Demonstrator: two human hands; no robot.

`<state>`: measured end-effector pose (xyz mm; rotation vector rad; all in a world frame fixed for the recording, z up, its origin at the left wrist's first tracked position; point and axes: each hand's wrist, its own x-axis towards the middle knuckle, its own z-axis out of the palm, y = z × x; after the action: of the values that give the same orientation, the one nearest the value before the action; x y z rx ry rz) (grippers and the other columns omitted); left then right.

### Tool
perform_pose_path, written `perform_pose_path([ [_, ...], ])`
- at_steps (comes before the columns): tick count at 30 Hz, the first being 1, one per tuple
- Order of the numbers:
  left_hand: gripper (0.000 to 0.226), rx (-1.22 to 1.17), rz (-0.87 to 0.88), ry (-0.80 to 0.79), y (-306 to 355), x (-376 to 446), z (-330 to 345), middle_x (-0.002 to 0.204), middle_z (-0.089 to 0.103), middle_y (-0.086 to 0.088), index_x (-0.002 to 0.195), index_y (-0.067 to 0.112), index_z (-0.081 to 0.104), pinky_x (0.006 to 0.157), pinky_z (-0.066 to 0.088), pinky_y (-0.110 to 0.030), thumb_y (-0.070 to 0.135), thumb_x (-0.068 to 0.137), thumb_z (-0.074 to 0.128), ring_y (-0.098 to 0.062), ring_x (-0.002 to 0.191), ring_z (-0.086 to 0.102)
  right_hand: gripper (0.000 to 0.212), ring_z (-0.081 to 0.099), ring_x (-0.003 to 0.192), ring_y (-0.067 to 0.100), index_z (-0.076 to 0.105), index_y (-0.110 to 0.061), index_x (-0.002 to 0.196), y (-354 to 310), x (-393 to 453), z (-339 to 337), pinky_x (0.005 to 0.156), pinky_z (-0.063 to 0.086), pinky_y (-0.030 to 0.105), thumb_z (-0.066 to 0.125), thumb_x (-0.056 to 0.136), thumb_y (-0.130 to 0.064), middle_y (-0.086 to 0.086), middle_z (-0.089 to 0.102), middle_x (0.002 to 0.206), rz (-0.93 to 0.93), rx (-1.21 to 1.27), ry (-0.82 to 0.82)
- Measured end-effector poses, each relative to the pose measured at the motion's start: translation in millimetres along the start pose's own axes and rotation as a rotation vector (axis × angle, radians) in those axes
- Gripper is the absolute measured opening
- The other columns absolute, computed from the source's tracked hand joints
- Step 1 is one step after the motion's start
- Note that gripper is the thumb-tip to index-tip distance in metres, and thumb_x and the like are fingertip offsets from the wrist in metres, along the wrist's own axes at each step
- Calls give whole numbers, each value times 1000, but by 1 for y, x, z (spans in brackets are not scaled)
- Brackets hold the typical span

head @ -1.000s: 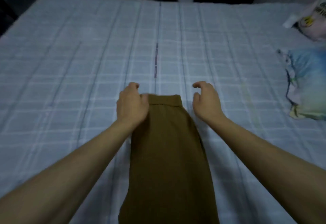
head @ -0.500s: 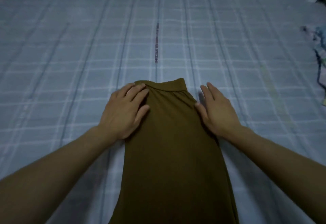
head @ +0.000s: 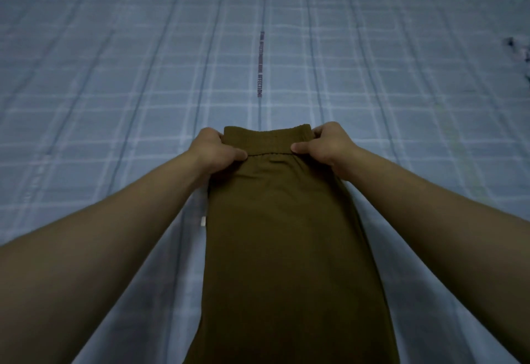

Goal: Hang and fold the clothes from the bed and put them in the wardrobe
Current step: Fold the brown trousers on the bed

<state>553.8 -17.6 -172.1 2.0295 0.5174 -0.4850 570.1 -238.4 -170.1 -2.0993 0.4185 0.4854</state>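
Note:
A pair of olive-brown trousers [head: 286, 234] lies lengthwise on the bed [head: 114, 91], folded into a narrow strip with the elastic waistband at the far end. My left hand [head: 213, 153] grips the waistband's left corner, thumb on top. My right hand [head: 324, 147] grips the right corner the same way. The trouser legs run toward me and out of the bottom of the view.
The bed is covered by a pale blue checked sheet with a dark printed strip [head: 260, 65] down its middle. A bit of other fabric [head: 523, 54] shows at the right edge. A small white tag [head: 203, 221] peeks out beside the trousers' left edge.
Both hands went from lying flat beside the trousers to gripping the waistband corners. The view has tilted down and closer, so the pillows at the right have left the frame.

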Motion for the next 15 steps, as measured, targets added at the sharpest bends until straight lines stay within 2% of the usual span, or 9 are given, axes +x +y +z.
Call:
perform_pose_path([
  [3,26,-156,36,-15,-4,-11,4,97,72,-1,105,16,69,66,54,-24,13,81,79,-18,89,70,24,70,85,20,66,-14,98,3,-9,-1,77,59,35,81,79,-17,4,71,94,-40,95,-17],
  [6,31,-221,168,29,-4,-31,0,98,73,2,107,21,70,80,59,-30,7,80,78,-16,91,71,23,71,85,19,68,-14,98,3,-25,-9,80,60,38,80,78,-13,4,72,94,-151,110,15],
  [10,28,-100,353,109,4,-74,-14,95,71,4,104,22,69,84,59,-39,12,80,79,-14,89,68,26,69,84,22,65,-11,96,-2,-66,-30,78,59,44,82,77,-16,7,70,91,-330,12,74],
  [15,22,98,542,162,15,-155,-30,88,66,-4,91,15,61,78,58,-47,15,78,79,-22,86,64,27,66,80,21,62,-14,91,-2,-143,-60,71,56,35,83,75,-18,2,66,85,-509,-93,107],
])
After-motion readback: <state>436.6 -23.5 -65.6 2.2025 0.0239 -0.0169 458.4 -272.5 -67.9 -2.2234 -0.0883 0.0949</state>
